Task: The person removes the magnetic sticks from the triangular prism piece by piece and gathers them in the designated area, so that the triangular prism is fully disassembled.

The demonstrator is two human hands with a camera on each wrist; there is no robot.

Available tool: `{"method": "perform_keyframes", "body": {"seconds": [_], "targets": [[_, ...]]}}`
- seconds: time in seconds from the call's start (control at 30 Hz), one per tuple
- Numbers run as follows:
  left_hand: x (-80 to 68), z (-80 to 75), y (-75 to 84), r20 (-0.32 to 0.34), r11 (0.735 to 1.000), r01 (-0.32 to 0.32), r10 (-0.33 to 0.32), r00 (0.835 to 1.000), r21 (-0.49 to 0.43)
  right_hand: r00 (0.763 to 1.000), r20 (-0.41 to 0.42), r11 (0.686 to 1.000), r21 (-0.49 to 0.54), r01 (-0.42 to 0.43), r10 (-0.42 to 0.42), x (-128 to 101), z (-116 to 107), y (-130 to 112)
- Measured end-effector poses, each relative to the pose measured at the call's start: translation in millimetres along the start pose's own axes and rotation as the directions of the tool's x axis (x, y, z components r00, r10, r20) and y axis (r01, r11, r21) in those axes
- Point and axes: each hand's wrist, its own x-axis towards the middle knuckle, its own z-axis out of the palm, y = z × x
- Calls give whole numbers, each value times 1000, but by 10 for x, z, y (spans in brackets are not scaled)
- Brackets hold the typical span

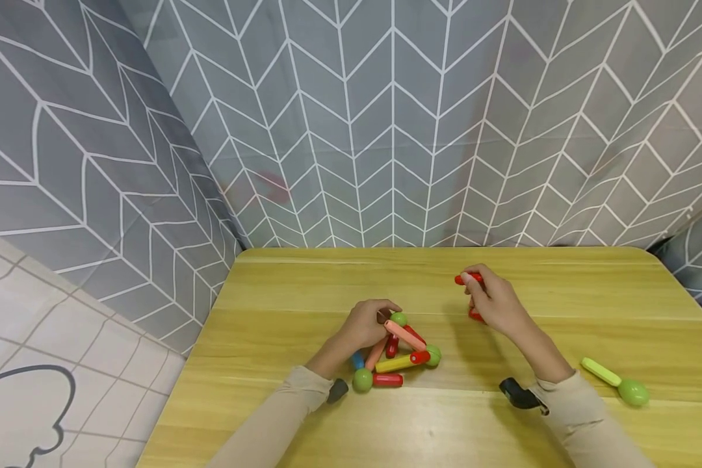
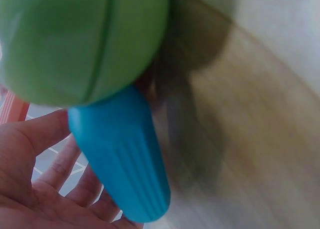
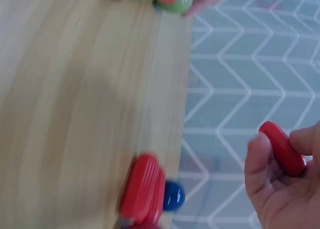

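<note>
Wooden table (image 1: 304,286) carries a structure (image 1: 400,354) of coloured sticks and green balls near its middle. Left hand (image 1: 365,325) rests against the structure's left side, fingers curled over the top ball (image 1: 398,319) and the upper end of the pink stick (image 1: 403,335). In the left wrist view, the blue stick (image 2: 122,154) and a green ball (image 2: 80,39) lie just beside the palm, fingers loosely bent behind them.

Right hand (image 1: 494,300) is raised to the right of the structure, apart from it, pinching a red stick (image 1: 468,279) between thumb and fingertips; the right wrist view confirms the pinch on this stick (image 3: 282,149). Another red piece (image 1: 476,316) lies on the table just under this hand.

A spare green stick (image 1: 600,371) joined to a green ball (image 1: 633,392) lies near the right table edge, well apart from both hands.
</note>
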Motion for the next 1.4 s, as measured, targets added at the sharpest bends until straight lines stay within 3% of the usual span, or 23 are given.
{"method": "perform_keyframes", "body": {"seconds": [0.13,0.3,0.43,0.73,1.0,1.4], "targets": [[0,-5,-1,0,1000,6,-6,1000,-4,998,-21,997,-48,-53,52,-129,-173,130],[3,-8,-14,0,1000,11,-11,1000,-17,991,-28,991,27,-130,131,-314,-276,287],[7,-9,-25,-6,1000,2,-2,1000,-19,982,-54,983,28,-180,181,-459,-307,395],[9,-18,-27,-22,1000,-10,9,1000,-15,974,38,967,111,-228,225,-696,-250,650],[13,16,-76,-4,999,-32,32,999,32,961,24,962,7,-275,274,-786,-130,785],[-21,-30,-79,45,994,-107,108,993,-16,965,-40,954,-146,-261,258,-798,-153,813]]}}
